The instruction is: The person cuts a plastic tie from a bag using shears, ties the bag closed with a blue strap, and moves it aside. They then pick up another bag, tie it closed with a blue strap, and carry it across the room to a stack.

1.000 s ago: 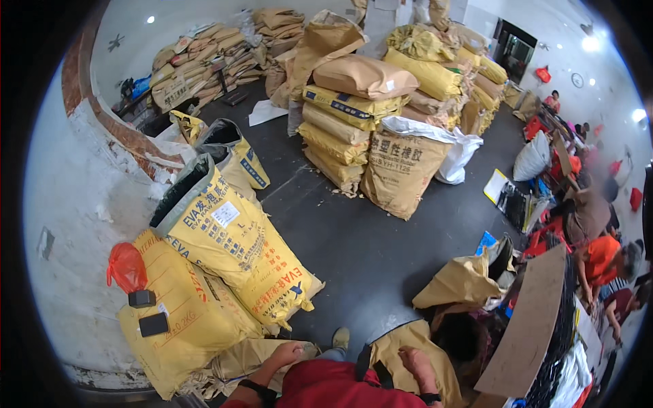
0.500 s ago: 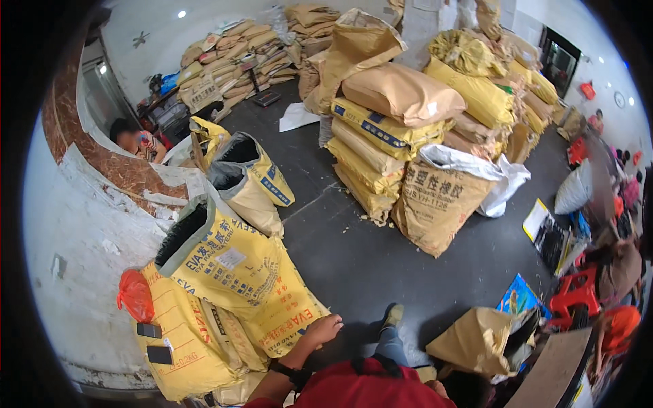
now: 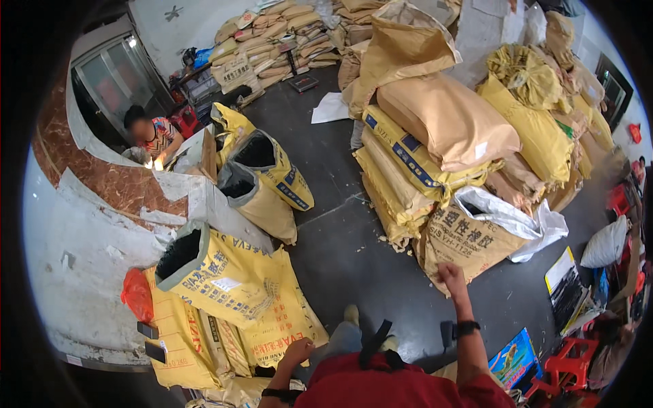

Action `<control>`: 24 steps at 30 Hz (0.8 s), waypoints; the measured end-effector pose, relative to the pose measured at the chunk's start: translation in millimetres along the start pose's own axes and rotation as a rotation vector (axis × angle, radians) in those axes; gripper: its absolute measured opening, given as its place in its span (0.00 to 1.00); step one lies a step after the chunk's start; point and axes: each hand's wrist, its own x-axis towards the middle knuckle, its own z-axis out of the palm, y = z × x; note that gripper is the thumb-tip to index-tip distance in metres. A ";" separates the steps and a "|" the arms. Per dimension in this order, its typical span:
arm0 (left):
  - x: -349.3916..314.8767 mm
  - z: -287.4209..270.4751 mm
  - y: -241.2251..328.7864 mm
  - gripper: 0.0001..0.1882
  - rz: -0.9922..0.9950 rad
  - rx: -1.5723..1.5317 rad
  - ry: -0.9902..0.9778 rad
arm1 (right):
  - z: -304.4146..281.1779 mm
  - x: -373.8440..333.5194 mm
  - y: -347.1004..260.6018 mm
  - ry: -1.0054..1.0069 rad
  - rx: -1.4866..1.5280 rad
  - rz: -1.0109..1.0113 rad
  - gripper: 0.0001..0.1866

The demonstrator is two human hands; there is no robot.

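Note:
My left hand (image 3: 298, 350) is curled closed beside the lower corner of a yellow printed sack (image 3: 279, 316); no object shows in it. That sack leans on other yellow sacks, its grey-lined mouth gaping over dark contents. Reaching forward over the floor, my right hand (image 3: 451, 274) makes a loose fist with nothing visible in it. It overlaps the lower part of a brown printed sack (image 3: 462, 238) in the picture; whether they touch, I cannot tell. A white liner (image 3: 500, 211) folds out of the brown sack's top.
Behind the brown sack rises a pile of full sacks (image 3: 449, 122). Two open sacks with dark contents (image 3: 262, 211) stand along the left counter (image 3: 129, 183), where a person (image 3: 160, 136) sits. A red stool (image 3: 571, 364) is at lower right; two phones (image 3: 155, 350) lie on a yellow sack.
My right hand has come up from beside my body and stretched forward toward the brown sack. My left hand has drawn back slightly. The whole view has shifted.

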 end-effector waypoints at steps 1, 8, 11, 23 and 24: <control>10.5 -6.9 -3.0 0.18 -0.001 -0.006 0.002 | 19.5 27.8 -31.4 -0.001 0.201 -0.024 0.13; 112.4 -92.5 -14.5 0.17 -0.137 -0.205 0.073 | 112.1 185.7 -117.2 -0.131 0.426 -0.141 0.14; 160.5 -132.4 -27.8 0.16 -0.042 -0.121 0.223 | 129.1 247.8 -138.2 -0.061 0.432 -0.148 0.15; 357.1 -321.6 96.1 0.14 0.324 -0.302 0.295 | 124.9 513.8 -253.0 0.374 0.693 -0.330 0.25; 372.3 -332.0 107.1 0.15 0.335 -0.341 0.254 | 121.7 531.9 -264.0 0.470 0.744 -0.309 0.30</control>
